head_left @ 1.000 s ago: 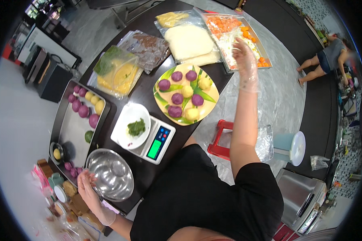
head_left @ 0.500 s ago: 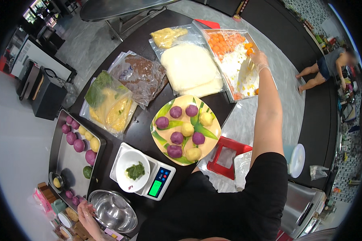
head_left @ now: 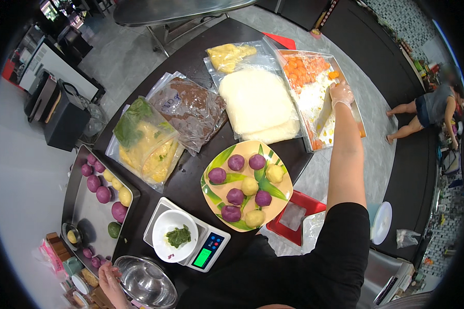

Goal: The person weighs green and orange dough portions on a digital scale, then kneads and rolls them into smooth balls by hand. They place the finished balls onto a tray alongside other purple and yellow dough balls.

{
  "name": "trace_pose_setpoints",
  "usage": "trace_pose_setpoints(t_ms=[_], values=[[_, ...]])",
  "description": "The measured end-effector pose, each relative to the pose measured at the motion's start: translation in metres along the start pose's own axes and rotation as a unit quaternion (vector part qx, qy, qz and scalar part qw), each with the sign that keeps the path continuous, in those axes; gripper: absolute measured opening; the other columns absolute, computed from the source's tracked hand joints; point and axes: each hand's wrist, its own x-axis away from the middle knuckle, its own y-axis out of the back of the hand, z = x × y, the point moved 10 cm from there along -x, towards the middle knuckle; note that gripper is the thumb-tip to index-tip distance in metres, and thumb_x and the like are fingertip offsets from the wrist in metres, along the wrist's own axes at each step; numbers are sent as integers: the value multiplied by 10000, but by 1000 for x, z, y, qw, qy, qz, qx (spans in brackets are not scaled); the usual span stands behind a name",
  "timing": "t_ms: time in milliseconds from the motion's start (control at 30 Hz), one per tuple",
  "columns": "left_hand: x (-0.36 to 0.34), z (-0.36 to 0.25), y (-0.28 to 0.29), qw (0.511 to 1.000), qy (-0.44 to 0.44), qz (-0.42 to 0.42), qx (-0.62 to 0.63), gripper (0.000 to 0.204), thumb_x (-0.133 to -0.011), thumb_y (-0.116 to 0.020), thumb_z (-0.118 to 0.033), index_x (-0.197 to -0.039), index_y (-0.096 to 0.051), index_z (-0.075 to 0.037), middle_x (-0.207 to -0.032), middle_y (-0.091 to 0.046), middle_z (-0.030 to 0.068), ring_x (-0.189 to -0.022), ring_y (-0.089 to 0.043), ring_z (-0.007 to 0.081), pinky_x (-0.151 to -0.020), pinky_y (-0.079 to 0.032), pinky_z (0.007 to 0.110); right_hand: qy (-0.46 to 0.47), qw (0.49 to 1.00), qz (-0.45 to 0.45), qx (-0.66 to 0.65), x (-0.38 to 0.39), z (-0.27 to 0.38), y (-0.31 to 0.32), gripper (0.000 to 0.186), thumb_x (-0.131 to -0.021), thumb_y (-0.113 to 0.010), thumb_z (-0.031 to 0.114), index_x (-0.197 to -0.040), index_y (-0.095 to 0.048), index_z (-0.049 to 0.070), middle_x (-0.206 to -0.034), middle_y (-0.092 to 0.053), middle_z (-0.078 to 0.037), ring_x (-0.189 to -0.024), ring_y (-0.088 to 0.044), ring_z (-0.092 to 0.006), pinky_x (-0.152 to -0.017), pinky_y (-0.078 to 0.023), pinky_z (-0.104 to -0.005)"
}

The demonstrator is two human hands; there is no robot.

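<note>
My right hand point(head_left: 341, 93), in a thin clear glove, reaches into a shallow tray point(head_left: 308, 139) at the far right. Its fingers are closed around a pale, flat, scraper-like tool point(head_left: 324, 114) slanting down into white and yellow bits. Orange round pieces point(head_left: 299, 72) lie at the tray's far end. My left hand point(head_left: 110, 283) is at the lower left, fingers loosely bent and apart, nothing visible in them. It is beside the rim of a steel bowl point(head_left: 148, 283); whether it touches is unclear. Small purple balls point(head_left: 95, 261) lie just beyond it in a dark-rimmed metal tray point(head_left: 87, 213).
A patterned plate point(head_left: 211, 193) bears purple and yellow balls. A scale point(head_left: 203, 251) carries a white bowl point(head_left: 162, 247) with green leafy stuff. Bags of yellow point(head_left: 147, 154), brown point(head_left: 185, 105) and white dough point(head_left: 258, 100) lie behind. Another person point(head_left: 435, 108) stands far right.
The view has shifted, so the table sits lower in it. My right hand has moved nearer along the tray with the flat tool. My left hand stays beside the steel bowl.
</note>
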Motion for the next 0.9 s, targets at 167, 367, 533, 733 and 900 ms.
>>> trace_pose_setpoints(t_ms=[167, 367, 533, 733, 900], values=[[8, -3, 4, 999, 31, -6, -23, 348, -1019, -536, -310, -1247, -576, -50, -989, -640, 59, -851, -573, 128, -737, -447, 258, -11, 1000, -4, -20, 9, 4, 0, 521, -936, -495, 444, -1296, -529, 68, -1187, -648, -222, -1085, -663, -365, -882, -546, -491], [-1, 13, 16, 999, -8, -48, -13, 286, -1031, -521, -300, -1044, -645, -42, -800, -583, -17, -688, -484, 53, -605, -349, 203, -13, 999, -26, -16, -4, -2, -5, 475, -938, -498, 382, -1256, -552, 34, -1113, -689, -216, -1011, -692, -377, -850, -562, -493], [3, 9, 21, 998, 8, -57, -31, 285, -1021, -537, -304, -1073, -646, -46, -818, -592, -19, -705, -500, 57, -632, -369, 205, -20, 997, -58, -54, -11, -17, -9, 396, -935, -499, 348, -1042, -683, 14, -1093, -689, -253, -1060, -683, -344, -896, -551, -457], [5, 17, 29, 998, -8, -47, -37, 324, -1030, -514, -316, -1148, -643, -43, -875, -621, -6, -749, -531, 63, -662, -383, 205, -119, 802, 192, -553, -28, -30, -17, 312, -947, -548, 331, -903, -648, 39, -845, -651, -101, -664, -616, -174, -494, -455, -317], [24, 24, 33, 998, -13, -55, -15, 349, -1030, -516, -330, -1172, -640, -36, -892, -634, 4, -783, -540, 68, -687, -408, 211, 94, 596, 427, -673, 171, 105, 113, 303, -945, -627, 369, -1008, -667, 75, -857, -609, -23, -615, -523, -85, -489, -381, -202]])
